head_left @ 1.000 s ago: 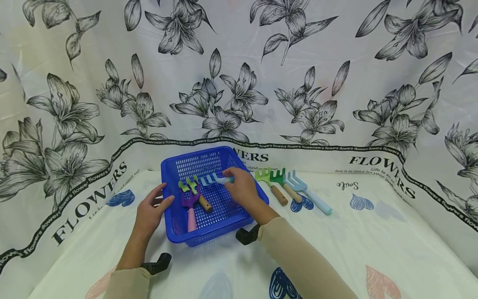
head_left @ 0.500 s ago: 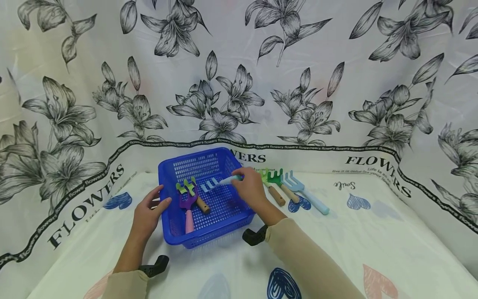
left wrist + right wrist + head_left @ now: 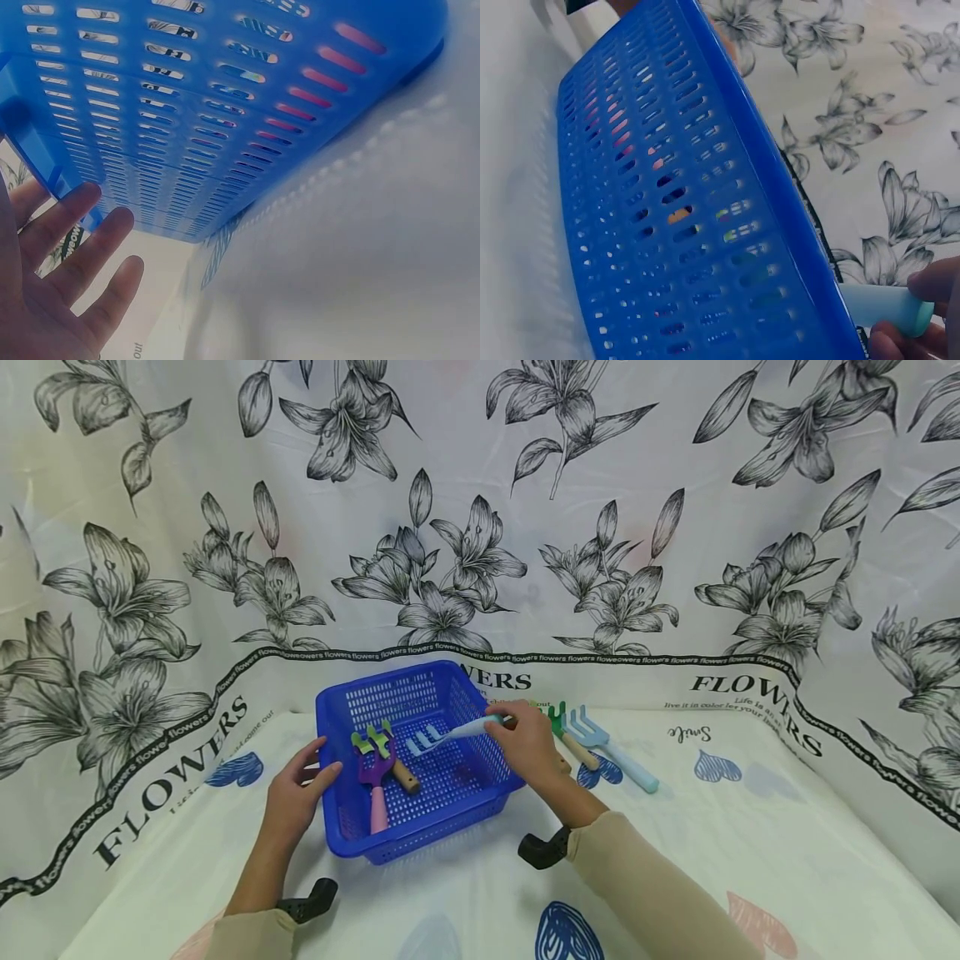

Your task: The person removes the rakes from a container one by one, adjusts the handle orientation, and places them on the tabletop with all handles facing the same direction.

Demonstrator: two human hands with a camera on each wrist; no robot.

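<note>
My right hand (image 3: pixel 525 739) pinches the handle end of a light-blue hand rake (image 3: pixel 468 728), whose prongs point left over the inside of a blue plastic basket (image 3: pixel 420 843). In the right wrist view, thumb and fingertips grip the pale handle (image 3: pixel 881 304) beyond the basket's rim. My left hand (image 3: pixel 296 789) is at the basket's left side, thumb and fingers spread by the rim; the left wrist view shows its fingers (image 3: pixel 112 240) loosely extended beside the slotted wall. Inside the basket lie a purple rake with a pink handle (image 3: pixel 377 785) and a green rake with a wooden handle (image 3: pixel 405 777).
Right of the basket lie a light-blue rake (image 3: pixel 626 764) and a green rake with a wooden handle (image 3: pixel 577 747); another wooden handle (image 3: pixel 562 763) is mostly hidden behind my right hand. A flower-printed curtain (image 3: pixel 480 568) stands behind the heart-patterned cloth (image 3: pixel 675 860).
My right hand has moved to the right and drawn the light-blue rake's handle over the basket's right rim. The left hand has stayed at the basket's left side.
</note>
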